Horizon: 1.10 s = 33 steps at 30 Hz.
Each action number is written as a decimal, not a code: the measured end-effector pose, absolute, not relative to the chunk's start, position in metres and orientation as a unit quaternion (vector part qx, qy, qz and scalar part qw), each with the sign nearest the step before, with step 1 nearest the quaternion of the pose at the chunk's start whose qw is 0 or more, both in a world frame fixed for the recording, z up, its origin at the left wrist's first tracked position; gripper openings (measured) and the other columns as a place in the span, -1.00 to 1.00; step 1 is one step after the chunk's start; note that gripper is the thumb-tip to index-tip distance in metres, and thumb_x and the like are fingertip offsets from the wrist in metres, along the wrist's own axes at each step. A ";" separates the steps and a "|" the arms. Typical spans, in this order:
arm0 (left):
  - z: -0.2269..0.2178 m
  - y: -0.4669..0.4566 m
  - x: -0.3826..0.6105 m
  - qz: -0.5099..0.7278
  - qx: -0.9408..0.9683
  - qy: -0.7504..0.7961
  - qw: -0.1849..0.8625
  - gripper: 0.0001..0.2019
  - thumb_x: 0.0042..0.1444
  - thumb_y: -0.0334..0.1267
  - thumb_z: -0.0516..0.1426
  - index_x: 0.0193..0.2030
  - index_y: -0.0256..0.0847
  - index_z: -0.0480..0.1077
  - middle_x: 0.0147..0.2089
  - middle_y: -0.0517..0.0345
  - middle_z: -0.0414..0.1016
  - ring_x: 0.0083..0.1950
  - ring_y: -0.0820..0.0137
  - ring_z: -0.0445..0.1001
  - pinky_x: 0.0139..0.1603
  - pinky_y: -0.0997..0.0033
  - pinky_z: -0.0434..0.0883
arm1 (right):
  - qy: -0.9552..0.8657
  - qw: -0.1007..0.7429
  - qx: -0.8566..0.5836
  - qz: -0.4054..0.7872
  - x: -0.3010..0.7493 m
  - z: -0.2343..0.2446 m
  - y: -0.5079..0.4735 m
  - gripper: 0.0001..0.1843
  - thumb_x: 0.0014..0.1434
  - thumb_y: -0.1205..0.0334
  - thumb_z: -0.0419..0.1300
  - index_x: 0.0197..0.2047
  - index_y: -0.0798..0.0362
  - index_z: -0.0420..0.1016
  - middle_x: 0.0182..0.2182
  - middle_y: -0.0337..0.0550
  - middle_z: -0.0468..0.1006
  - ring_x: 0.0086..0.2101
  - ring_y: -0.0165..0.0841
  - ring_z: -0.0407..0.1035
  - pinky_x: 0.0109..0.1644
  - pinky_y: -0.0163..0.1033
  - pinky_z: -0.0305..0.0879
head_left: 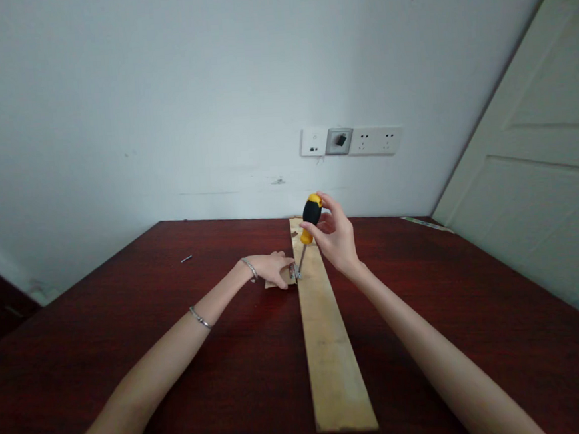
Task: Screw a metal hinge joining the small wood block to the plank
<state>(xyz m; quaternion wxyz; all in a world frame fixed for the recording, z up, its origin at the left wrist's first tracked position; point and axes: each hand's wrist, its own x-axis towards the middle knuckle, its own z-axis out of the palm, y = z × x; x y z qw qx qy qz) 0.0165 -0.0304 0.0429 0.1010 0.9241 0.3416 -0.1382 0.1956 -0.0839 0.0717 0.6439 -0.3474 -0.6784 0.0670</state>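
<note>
A yellow-and-black screwdriver (312, 212) is held by its handle in the closed fingers of my right hand (339, 238). Its shaft slants down to a small metal hinge (298, 274) at the left edge of a long wooden plank (332, 347). My left hand (270, 269) grips a short wooden piece (291, 285) that butts against the plank, thumb and fingers beside the hinge. Much of that short piece is hidden under the hand. Whether the screwdriver tip sits in a screw is too small to tell.
The dark red tabletop (221, 369) meets a pale wall behind. A small metal rod or screw (186, 258) lies to the left. Wall sockets (374, 141) are above the table, a thin strip (428, 224) lies at the back right, and a white door (539, 150) stands at right.
</note>
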 end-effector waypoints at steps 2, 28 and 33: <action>0.042 -0.030 0.016 -0.141 0.924 0.342 0.103 -0.25 -0.11 0.00 0.22 0.23 -0.19 0.17 0.12 -0.06 0.26 0.11 0.12 0.28 0.08 0.30 0.29 | -0.681 0.644 -0.343 0.060 0.195 0.072 -0.084 -0.33 0.09 0.09 0.28 0.24 -0.08 0.19 0.09 -0.01 0.36 -0.31 -0.38 0.40 -0.29 -0.23 0.46; 0.043 -0.030 0.016 -0.139 0.922 0.346 0.101 -0.27 -0.13 0.04 0.19 0.21 -0.16 0.20 0.11 -0.04 0.30 0.08 0.09 0.30 0.06 0.25 0.30 | -0.714 0.604 -0.353 0.012 0.190 0.071 -0.092 -0.38 0.11 0.07 0.26 0.22 -0.06 0.24 0.09 0.02 0.39 -0.25 -0.31 0.42 -0.26 -0.19 0.47; 0.044 -0.031 0.017 -0.138 0.923 0.344 0.105 -0.27 -0.12 0.03 0.20 0.22 -0.18 0.21 0.12 -0.07 0.30 0.08 0.07 0.31 0.05 0.21 0.30 | -0.721 0.600 -0.347 0.001 0.190 0.070 -0.090 -0.39 0.11 0.07 0.26 0.21 -0.06 0.24 0.07 0.02 0.40 -0.28 -0.32 0.42 -0.28 -0.18 0.47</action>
